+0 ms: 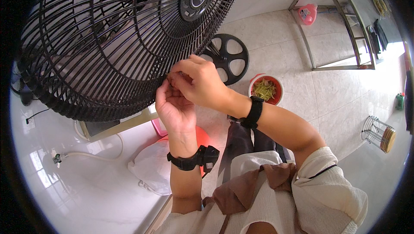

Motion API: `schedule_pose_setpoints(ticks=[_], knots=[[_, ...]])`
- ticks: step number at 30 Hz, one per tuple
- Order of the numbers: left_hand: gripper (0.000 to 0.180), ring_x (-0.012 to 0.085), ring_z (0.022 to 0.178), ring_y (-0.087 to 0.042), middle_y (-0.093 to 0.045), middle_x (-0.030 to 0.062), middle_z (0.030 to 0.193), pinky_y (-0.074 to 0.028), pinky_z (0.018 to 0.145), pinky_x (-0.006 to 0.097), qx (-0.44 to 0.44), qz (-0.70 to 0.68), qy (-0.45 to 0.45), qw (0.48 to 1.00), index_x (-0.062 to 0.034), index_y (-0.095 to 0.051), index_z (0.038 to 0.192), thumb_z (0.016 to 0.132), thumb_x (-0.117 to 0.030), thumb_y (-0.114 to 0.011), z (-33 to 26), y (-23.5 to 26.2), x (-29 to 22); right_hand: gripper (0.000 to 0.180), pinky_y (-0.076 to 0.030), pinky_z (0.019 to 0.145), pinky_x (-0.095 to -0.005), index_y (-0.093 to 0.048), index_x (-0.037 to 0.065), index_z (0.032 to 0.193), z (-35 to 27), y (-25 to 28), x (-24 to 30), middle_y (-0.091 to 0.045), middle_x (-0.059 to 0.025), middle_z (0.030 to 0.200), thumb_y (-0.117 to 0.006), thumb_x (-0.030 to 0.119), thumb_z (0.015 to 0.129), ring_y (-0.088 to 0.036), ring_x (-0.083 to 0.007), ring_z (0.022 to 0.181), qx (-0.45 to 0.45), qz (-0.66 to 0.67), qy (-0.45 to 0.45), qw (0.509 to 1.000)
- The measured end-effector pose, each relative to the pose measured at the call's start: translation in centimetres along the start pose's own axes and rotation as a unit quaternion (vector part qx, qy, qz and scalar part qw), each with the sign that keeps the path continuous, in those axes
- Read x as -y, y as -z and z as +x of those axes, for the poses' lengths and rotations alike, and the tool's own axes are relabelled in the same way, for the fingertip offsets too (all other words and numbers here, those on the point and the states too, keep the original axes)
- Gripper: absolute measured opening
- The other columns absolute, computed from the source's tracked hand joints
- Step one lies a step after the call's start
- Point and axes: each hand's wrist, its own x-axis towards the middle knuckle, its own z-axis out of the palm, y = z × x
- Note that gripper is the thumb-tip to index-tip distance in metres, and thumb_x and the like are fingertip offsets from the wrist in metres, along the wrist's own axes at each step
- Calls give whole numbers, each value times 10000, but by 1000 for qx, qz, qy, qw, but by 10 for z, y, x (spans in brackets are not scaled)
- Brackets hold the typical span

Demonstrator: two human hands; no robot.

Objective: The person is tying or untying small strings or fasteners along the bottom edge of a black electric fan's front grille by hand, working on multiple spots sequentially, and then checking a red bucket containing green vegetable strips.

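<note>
A large black fan grille (pixel 113 66) fills the upper left, its wire bars running out from a round centre badge. Both of my hands meet at its lower right rim. My left hand (pixel 177 112) is turned palm up, thumb and fingers curled against the rim. Over it bends my right hand (pixel 202 82), its fingertips pinched together at the same spot. Whatever sits between the fingertips is hidden or too small to name. Behind my right hand, the fan's round black base (pixel 245 57) rests on the tiled floor.
A red and white bucket (pixel 280 97) with green scraps stands on the floor beyond my right wrist. Below the grille are a white plastic bag (pixel 148 165) and a pale hose (pixel 97 158). Stacked stools (pixel 379 134) and a metal-framed table (pixel 338 68) stand to the right.
</note>
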Motion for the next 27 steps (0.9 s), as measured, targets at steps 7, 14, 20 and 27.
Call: schedule_pose_setpoints(ticks=[7,14,20,27], knots=[[187,192,867,-558,-580,91,892,-441,822,324,4,-14,18,1000,-1,-564,918,821,-131,-472,-9,-9,1,52,-423,451,-277,-586,29,738,-4,5,12,-539,-84,605,-617,36,696,-532,-196,537,-2,41,-45,998],[195,161,828,-548,-578,82,883,-443,814,307,-6,-2,-3,1000,1,-558,941,811,-120,-476,-8,-3,-1,52,-425,452,-274,-581,30,734,-2,6,10,-521,-82,592,-615,57,706,-527,-195,510,3,-5,-79,997],[186,172,846,-561,-590,82,899,-444,822,311,-22,-7,12,1000,-1,-571,923,816,-127,-485,-12,-12,-1,40,-425,454,-296,-572,25,724,-4,0,9,-522,-88,591,-603,38,702,-522,-211,519,-8,26,-55,998],[184,207,873,-568,-601,101,893,-445,829,328,-6,-11,17,1000,-12,-590,900,822,-158,-510,-9,-12,0,55,-423,450,-292,-570,16,718,-3,0,3,-523,-91,593,-616,35,695,-519,-213,525,-27,11,-48,998]])
